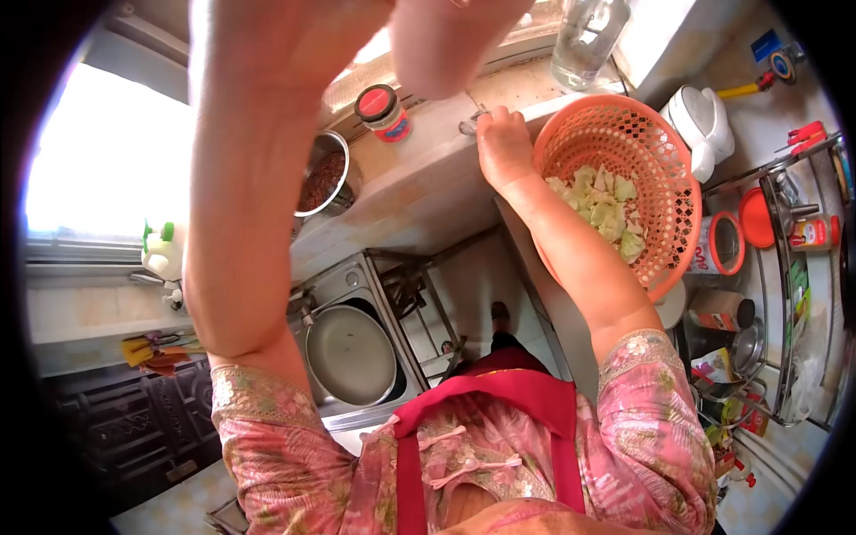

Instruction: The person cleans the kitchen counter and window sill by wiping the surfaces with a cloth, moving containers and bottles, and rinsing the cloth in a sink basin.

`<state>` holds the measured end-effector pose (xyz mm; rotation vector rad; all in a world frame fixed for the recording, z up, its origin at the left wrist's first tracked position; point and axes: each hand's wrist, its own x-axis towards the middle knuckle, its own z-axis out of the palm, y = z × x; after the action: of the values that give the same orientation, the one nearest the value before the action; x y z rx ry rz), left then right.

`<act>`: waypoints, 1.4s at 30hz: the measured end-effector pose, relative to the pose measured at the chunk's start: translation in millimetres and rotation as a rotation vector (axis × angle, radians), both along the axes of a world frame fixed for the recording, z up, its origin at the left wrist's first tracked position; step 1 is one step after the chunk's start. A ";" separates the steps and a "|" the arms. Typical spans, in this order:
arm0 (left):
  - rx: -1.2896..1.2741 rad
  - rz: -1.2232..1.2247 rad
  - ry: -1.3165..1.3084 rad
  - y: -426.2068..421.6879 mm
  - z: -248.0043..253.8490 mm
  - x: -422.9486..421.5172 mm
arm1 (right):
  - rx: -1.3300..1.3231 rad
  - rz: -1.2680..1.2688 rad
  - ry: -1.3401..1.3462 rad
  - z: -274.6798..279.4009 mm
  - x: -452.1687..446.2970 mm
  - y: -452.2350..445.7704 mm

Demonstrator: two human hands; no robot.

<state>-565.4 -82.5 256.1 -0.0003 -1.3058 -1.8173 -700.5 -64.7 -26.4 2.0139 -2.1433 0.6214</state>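
Large and blurred, my left hand (357, 40) is raised close to the camera at the top. Its fingertips are cut off by the frame edge, so its grip is hidden. On the ledge, my right hand (505, 141) is closed at a small metal object (471, 123) that I cannot make out. Right beside that hand sits an orange plastic basket (664, 187) with pale green leaf pieces (606, 209) in it. To its left stands a small jar (383, 114) with a red and black lid. A metal pot (334, 174) holding dark brown bits is partly behind my left arm.
A glass jar (587, 45) stands behind the basket, and a white lidded container (700, 116) is to its right. Below are a stove with a round pan (350, 355) and a metal rack (789, 285) with jars and packets. A bright window is at the left.
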 end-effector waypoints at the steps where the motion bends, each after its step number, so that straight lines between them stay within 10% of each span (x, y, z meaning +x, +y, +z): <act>1: -0.047 0.001 0.007 9.6 8.7 6.0 | 0.007 -0.015 -0.007 1.1 -0.3 -2.8; 9: -0.043 -0.053 -0.040 56.0 38.5 80.7 | -0.061 0.291 0.210 -8.6 6.3 -61.6; 18: -0.032 -0.188 -0.158 28.4 40.1 72.8 | 0.106 0.057 0.229 -1.5 -13.7 -63.4; 42: 0.292 0.103 0.057 -40.9 -69.0 0.8 | 0.044 0.030 0.214 21.9 -92.9 -97.1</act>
<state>-564.6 -123.5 187.1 0.1695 -0.9735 -1.8889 -793.4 -161.8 -4.5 2.0347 -2.0223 0.3462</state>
